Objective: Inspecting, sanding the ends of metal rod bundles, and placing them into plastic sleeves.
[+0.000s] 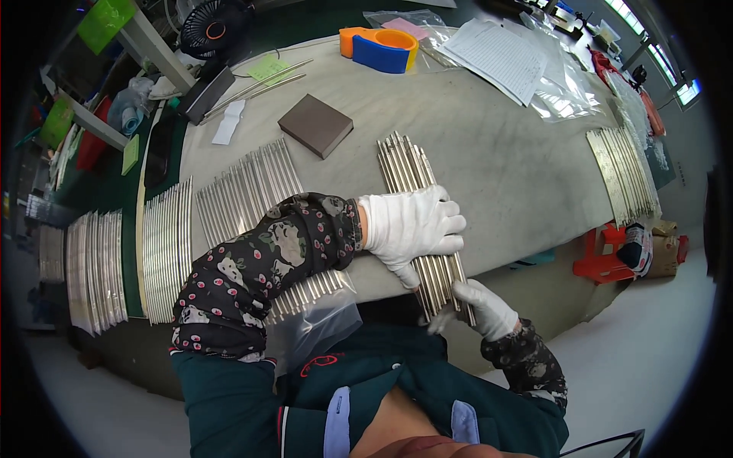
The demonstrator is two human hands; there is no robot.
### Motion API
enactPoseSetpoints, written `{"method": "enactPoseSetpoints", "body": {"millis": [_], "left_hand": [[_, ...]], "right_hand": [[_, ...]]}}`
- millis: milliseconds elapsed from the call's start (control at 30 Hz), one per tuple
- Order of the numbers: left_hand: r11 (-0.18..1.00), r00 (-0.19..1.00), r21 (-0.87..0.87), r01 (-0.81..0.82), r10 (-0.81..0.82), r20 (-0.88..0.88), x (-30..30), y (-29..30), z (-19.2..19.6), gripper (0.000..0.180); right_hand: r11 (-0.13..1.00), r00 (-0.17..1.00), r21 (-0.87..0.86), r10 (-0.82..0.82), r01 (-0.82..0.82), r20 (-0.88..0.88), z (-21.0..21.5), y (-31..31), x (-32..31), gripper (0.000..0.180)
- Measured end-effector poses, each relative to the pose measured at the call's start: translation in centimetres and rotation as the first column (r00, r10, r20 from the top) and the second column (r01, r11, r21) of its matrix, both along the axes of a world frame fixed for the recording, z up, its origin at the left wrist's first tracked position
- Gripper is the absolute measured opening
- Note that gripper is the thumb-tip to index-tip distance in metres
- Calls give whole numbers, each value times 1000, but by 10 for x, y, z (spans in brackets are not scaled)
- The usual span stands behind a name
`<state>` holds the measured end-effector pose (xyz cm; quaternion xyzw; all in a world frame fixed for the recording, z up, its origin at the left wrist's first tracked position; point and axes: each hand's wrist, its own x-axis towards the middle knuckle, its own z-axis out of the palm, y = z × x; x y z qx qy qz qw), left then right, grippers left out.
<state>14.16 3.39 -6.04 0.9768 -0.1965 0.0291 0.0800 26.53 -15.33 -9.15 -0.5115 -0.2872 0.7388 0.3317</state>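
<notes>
A bundle of slim silvery metal rods (406, 162) lies lengthwise at the table's near edge, its near ends jutting past that edge. Across its middle is my left hand (412, 225) in a white glove, the thumb on the bundle's left side and the fingers curled over its right side. At the near ends, my right hand (489, 309), also white-gloved, has its thumb on the rods and other fingers partly hidden beneath them. Under my left forearm spreads a row of similar rods (248, 183), partly covered by my patterned sleeve. A clear plastic bag (317, 328) hangs below that row.
A brown block (315, 126) sits beyond the rods. An orange-and-blue tape dispenser (379, 49) and written papers (496, 57) lie at the far side. More rod bundles stand left (168, 252) and far right (622, 175). A red stool (603, 256) is beyond the table's right edge.
</notes>
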Motion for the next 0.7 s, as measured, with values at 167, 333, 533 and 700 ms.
{"method": "enactPoseSetpoints", "body": {"millis": [167, 333, 533, 700], "left_hand": [[997, 999, 71, 36, -36, -9, -5, -12, 4, 68], [994, 993, 32, 107, -108, 46, -8, -49, 4, 50], [999, 947, -41, 0, 13, 322, 1, -67, 14, 17], [871, 834, -466, -155, 368, 410, -11, -54, 56, 27]], "right_hand": [[999, 936, 48, 5, 13, -353, -14, -7, -13, 68], [998, 932, 5, 53, -55, -358, -1, -38, -8, 64], [999, 983, 46, 23, -15, -180, 48, -47, 13, 67], [927, 960, 328, -95, 181, -263, 98, -14, 15, 90]]}}
